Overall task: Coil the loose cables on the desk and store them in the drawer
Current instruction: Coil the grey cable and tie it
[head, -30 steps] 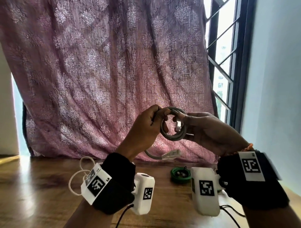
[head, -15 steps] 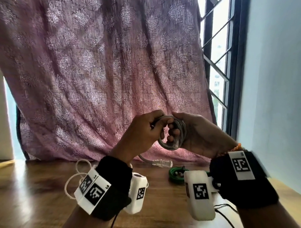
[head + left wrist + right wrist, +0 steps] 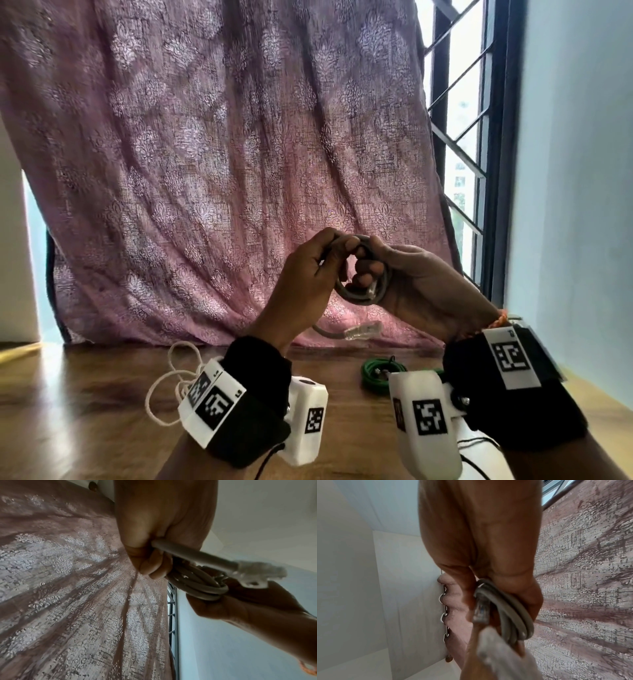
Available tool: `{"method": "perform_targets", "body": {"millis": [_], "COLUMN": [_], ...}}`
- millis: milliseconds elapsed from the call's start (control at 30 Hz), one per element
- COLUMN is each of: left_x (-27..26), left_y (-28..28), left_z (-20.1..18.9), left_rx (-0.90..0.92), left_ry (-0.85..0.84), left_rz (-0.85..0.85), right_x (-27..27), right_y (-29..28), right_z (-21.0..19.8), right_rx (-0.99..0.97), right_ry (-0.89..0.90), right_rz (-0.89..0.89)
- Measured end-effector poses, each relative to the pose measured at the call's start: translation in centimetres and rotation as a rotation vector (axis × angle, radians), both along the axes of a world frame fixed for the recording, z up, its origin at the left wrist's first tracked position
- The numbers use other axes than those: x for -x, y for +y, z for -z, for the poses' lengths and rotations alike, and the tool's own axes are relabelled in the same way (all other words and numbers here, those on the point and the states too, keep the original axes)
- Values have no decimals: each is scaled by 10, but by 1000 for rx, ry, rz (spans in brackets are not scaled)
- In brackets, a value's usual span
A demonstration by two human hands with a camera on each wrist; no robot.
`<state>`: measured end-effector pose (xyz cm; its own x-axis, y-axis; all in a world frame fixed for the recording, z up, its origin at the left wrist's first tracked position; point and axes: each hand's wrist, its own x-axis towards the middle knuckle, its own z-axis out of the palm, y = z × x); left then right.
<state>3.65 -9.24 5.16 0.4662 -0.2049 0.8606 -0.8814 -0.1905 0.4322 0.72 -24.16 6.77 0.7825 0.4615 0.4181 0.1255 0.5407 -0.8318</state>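
Left hand (image 3: pixel 310 270) and right hand (image 3: pixel 416 284) fingers curl round the grey cable coil (image 3: pixel 363 298)

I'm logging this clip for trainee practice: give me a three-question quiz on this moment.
1. True or false: the grey network cable lies flat on the desk.
2. Which cable is already coiled on the desk? A) green cable B) white cord C) neither
3. Fill in: the clear plug hangs below the ____ hand.

Key: 1 false, both the left hand and the right hand hold its coil in the air; 2 A; 3 left.
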Motion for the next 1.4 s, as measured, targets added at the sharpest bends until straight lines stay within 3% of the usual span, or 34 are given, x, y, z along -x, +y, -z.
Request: {"method": "perform_targets", "body": {"millis": [267, 500, 800, 900, 1067, 1233, 1400], "left_x": [11, 7, 15, 10, 5, 3, 13], "left_y": [-6, 6, -22, -23, -22, -13, -3], "left_z": [0, -1, 2, 4, 8, 6, 2], "left_rx": [236, 260, 328, 291, 232, 137, -150], "left_ry": [330, 425, 369, 284, 228, 185, 50], "left_rz": [254, 225, 170, 61, 44, -72, -264], "right_x": [4, 3, -3, -2, -2, -3, -3], "right_y": [1, 10, 11, 12, 11, 11, 4], "right_z": [-1, -1, 3, 2, 2, 2, 0], "right_rx": [-85, -139, -281, -296, -294, -173, 144], "right_ry": [-20, 10, 48, 45, 56, -2, -98], "right_rz": [86, 82, 181, 195, 197, 214, 436]}}
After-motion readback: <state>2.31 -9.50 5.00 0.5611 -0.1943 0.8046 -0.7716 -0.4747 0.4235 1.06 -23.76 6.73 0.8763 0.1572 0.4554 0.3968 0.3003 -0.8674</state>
